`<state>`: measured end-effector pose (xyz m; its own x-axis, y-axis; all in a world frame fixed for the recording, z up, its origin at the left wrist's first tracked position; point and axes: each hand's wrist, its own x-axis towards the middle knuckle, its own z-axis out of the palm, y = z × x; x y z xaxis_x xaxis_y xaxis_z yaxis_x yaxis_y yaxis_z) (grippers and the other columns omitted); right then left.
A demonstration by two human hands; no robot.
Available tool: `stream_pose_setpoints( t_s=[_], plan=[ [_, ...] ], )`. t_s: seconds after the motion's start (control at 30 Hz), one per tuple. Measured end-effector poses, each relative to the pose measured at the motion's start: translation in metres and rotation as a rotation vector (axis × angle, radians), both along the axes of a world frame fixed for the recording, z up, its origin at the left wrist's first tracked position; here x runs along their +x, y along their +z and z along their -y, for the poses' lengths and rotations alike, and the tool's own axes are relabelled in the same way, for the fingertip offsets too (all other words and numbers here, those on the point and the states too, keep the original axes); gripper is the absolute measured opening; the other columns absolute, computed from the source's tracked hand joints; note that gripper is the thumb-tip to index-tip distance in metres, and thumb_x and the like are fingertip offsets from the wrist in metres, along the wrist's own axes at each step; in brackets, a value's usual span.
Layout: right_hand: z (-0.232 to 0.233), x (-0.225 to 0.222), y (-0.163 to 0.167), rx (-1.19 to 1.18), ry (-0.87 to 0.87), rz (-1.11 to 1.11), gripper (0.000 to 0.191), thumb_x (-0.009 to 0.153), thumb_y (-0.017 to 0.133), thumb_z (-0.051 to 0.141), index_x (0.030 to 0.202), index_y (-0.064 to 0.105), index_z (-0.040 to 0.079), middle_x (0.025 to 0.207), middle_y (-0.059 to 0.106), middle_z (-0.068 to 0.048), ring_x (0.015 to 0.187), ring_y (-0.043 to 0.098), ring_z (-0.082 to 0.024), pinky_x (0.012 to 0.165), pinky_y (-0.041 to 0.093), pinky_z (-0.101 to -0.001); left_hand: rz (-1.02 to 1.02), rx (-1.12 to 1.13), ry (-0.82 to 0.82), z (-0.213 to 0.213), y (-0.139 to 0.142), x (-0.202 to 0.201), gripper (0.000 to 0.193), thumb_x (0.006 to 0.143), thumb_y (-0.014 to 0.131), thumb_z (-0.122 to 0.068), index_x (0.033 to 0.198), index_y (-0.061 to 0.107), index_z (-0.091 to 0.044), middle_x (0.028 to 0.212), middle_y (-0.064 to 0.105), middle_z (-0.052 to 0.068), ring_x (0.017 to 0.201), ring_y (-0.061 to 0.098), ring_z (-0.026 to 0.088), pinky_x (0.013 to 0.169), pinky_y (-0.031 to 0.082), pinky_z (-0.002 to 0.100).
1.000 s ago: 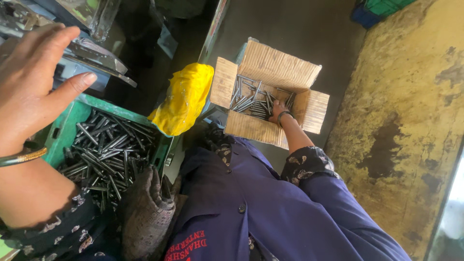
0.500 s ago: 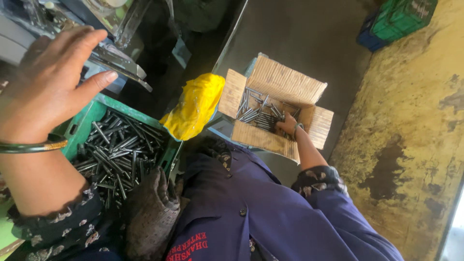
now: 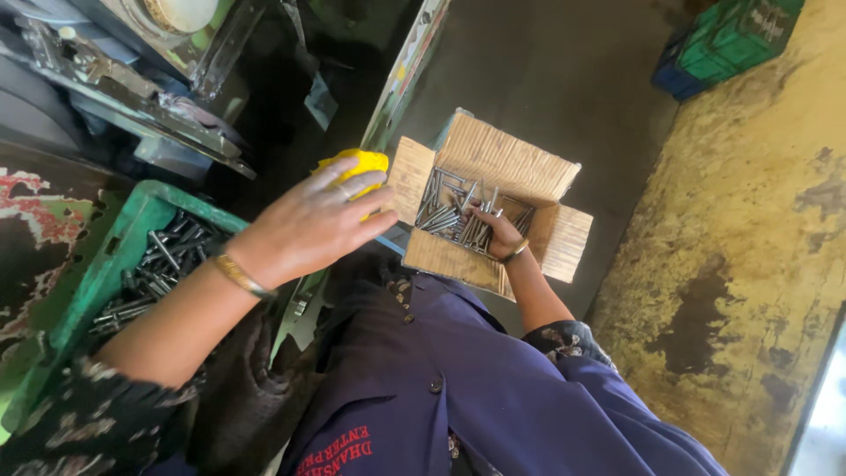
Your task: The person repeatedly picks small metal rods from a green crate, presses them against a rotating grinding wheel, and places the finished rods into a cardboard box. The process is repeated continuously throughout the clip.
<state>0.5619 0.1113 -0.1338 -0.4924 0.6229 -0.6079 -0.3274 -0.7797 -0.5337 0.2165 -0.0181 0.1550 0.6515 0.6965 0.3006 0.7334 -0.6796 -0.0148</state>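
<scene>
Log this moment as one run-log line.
right hand: in open cardboard box, on grey metal pins | left hand: open, raised near yellow cloth | green plastic crate: holds dark pins

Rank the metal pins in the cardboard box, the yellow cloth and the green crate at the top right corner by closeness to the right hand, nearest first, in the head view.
From the right hand:
1. Metal pins in the cardboard box, touching its fingers.
2. Yellow cloth, left of the box.
3. Green crate, far off at the top right corner.
</scene>
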Motion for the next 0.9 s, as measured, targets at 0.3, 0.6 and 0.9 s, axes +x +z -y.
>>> stream_pose_setpoints(
  t_s=[0.3,0.6,0.9],
  plan=[
    [-0.002,0.014,0.0,0.082,-0.135,0.014,0.025,0.099,0.066,0.01,0.123,0.058,0.013,0.101,0.07,-0.007,0.088,0.071,-0.022,0.071,0.06,-0.0369,-0.024,-0.053,0.072,-0.006,0.001,0.016,0.028,0.087,0.061,-0.018,0.112,0.07,-0.014,0.123,0.064,0.005,0.129,0.055,0.024,0.115,0.039,0.044],
    [-0.036,0.002,0.013,-0.004,-0.111,-0.083,0.016,0.098,0.066,0.012,0.113,0.061,0.011,0.097,0.069,-0.006,0.091,0.07,-0.023,0.08,0.062,-0.0397,-0.055,-0.013,0.227,0.001,0.006,0.0,0.037,0.084,0.063,-0.018,0.12,0.072,-0.014,0.128,0.065,0.005,0.132,0.054,0.025,0.116,0.038,0.046],
    [-0.04,0.005,0.003,0.039,0.12,0.041,0.016,0.1,0.068,0.018,0.112,0.065,0.009,0.087,0.067,-0.007,0.074,0.067,-0.021,0.065,0.059,-0.0356,-0.071,-0.011,0.293,0.002,0.009,-0.014,0.037,0.084,0.066,-0.014,0.12,0.073,-0.012,0.133,0.065,0.004,0.132,0.055,0.024,0.118,0.038,0.046]
  ],
)
